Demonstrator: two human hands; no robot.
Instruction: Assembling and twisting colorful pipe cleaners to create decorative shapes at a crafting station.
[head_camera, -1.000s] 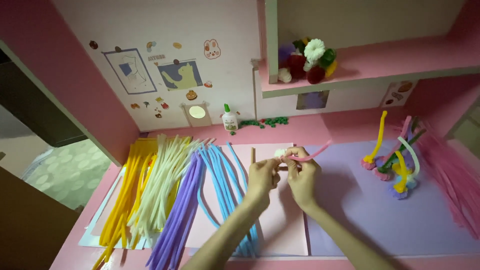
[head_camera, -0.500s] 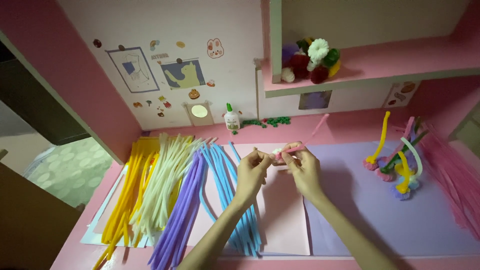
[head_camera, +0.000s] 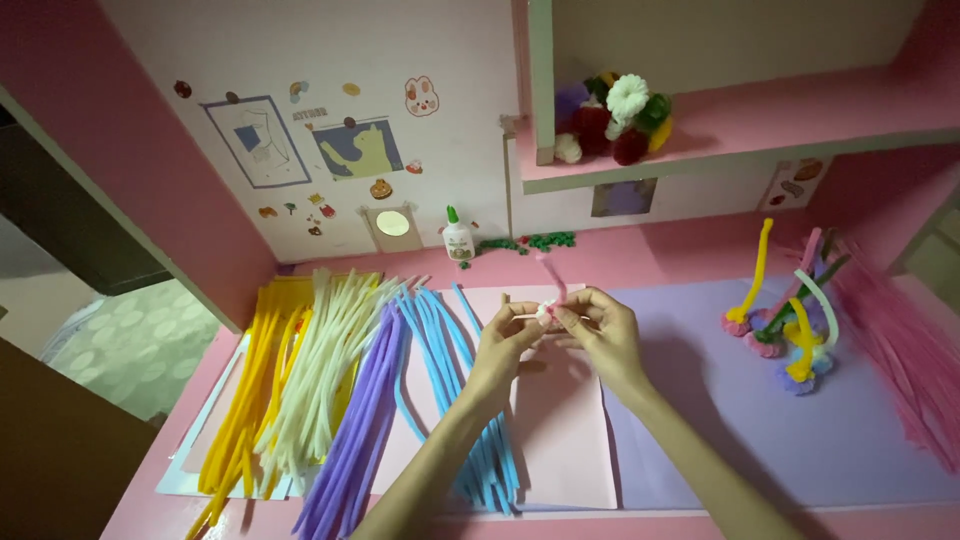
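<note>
**Both hands pinch a pink pipe cleaner over the pink sheet**

While the left hand (head_camera: 505, 345) and right hand (head_camera: 605, 335) meet above the pink paper sheet (head_camera: 560, 440) on the worktop (head_camera: 690, 255), each grip is clamped on a pink pipe cleaner (head_camera: 547, 290) with a small white tuft, its free end pointing up. Blue pipe cleaners (head_camera: 440, 330) lie just left; finished pipe-cleaner flowers (head_camera: 790, 340) lie well apart on the right.

1 head camera looks steeply down, close over the pink desk (head_camera: 640, 262), facing the wall.
</note>
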